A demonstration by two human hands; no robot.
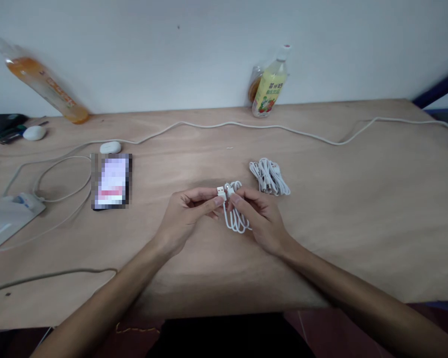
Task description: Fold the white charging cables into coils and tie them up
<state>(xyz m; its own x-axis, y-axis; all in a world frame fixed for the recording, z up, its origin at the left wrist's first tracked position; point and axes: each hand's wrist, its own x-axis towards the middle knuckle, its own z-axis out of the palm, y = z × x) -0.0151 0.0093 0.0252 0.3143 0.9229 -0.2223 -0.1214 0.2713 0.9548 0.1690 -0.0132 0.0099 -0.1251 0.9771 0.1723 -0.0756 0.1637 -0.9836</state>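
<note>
A coiled white USB cable (234,219) is held between both hands just above the wooden table (358,209). My left hand (186,216) pinches its USB plug end with thumb and fingertips. My right hand (263,219) is closed round the cable's loops and the second connector. A second bundled white cable (269,176) lies on the table just beyond my right hand, apart from it.
A phone (111,181) lies to the left, a white earbud case (110,147) behind it. A long white cord (246,126) crosses the back. Two drink bottles (269,88), (47,89) stand at the wall. A white charger and cords (26,201) lie at far left.
</note>
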